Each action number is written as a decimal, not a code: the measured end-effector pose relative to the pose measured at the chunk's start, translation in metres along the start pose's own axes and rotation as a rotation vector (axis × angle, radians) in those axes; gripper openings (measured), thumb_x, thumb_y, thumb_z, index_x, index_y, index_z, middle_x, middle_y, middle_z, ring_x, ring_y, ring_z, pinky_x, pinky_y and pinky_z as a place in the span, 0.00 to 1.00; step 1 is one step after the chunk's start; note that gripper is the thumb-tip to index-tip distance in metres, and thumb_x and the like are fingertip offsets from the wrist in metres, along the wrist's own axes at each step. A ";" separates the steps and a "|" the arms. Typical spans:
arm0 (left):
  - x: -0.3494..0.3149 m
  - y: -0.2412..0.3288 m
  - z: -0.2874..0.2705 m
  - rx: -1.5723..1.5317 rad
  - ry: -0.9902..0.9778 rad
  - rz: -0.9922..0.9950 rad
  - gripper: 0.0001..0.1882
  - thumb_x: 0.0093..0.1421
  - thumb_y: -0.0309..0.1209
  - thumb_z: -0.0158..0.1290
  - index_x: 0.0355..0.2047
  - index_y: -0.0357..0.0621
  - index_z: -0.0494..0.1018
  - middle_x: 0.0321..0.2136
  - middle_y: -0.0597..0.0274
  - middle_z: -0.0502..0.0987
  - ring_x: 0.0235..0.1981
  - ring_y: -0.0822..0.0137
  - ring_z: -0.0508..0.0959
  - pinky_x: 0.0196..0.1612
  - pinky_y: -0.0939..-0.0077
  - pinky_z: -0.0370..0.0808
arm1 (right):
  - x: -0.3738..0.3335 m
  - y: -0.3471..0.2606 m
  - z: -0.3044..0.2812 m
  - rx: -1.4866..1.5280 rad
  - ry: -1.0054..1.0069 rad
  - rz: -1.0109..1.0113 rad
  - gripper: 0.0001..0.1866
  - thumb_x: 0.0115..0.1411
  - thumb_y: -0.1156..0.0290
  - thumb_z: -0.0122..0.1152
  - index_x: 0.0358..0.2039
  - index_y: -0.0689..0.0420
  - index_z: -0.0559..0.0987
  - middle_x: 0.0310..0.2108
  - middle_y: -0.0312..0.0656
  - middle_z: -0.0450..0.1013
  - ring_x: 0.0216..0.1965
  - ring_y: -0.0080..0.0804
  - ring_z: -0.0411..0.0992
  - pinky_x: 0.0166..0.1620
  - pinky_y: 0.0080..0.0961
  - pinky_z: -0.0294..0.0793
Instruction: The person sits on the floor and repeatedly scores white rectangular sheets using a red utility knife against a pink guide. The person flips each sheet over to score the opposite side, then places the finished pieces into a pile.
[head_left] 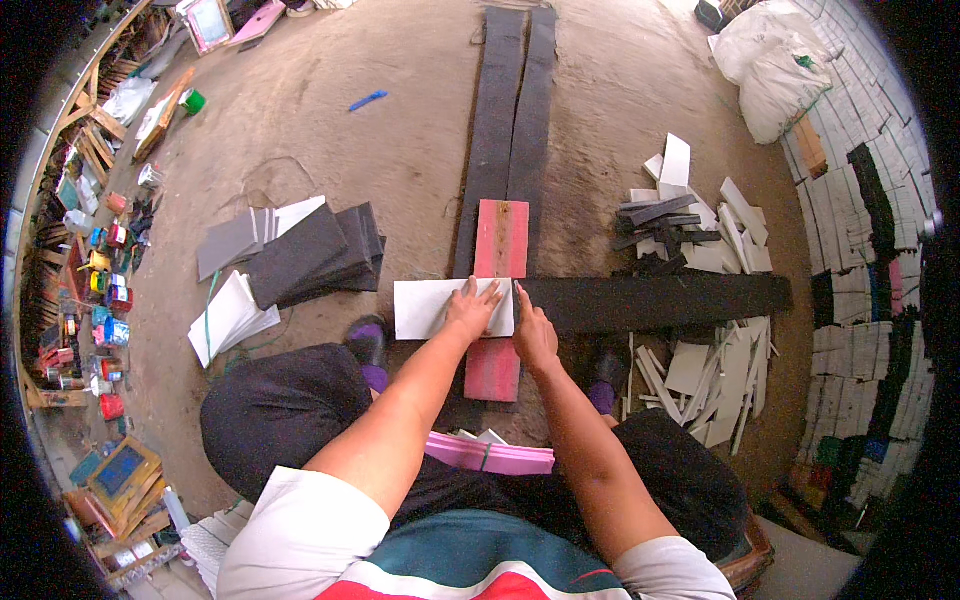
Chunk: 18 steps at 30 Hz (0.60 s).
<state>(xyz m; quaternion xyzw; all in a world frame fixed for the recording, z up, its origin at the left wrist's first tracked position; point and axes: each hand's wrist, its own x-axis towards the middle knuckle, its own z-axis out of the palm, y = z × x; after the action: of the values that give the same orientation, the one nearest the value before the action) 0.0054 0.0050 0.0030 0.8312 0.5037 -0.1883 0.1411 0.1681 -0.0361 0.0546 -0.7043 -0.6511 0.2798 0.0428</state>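
Observation:
A white rectangular sheet lies crosswise over a pink board on the floor in front of me. My left hand presses down on the sheet with its fingers spread. At the sheet's right edge is my right hand, its index finger pointing forward along that edge and its other fingers curled. Anything inside those curled fingers is hidden. A long black strip runs from the sheet's right edge out to the right. Two more long dark strips stretch away under the pink board's far end.
Left of me lie dark sheets and white sheets. White and black offcuts are heaped at the right, with more white strips nearer. A tied pink bundle rests at my lap. Stacked sheets line the right side.

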 end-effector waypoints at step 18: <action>0.004 0.000 0.007 0.001 -0.009 -0.031 0.37 0.65 0.39 0.54 0.73 0.68 0.54 0.76 0.79 0.42 0.74 0.49 0.49 0.61 0.46 0.68 | 0.028 -0.007 0.009 -0.040 -0.068 0.011 0.33 0.63 0.73 0.49 0.70 0.48 0.60 0.42 0.59 0.78 0.43 0.59 0.79 0.45 0.52 0.79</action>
<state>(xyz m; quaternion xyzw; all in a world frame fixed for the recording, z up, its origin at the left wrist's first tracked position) 0.0062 0.0049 -0.0055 0.8227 0.5156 -0.1943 0.1399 0.1578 -0.0116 0.0407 -0.6986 -0.6537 0.2909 0.0051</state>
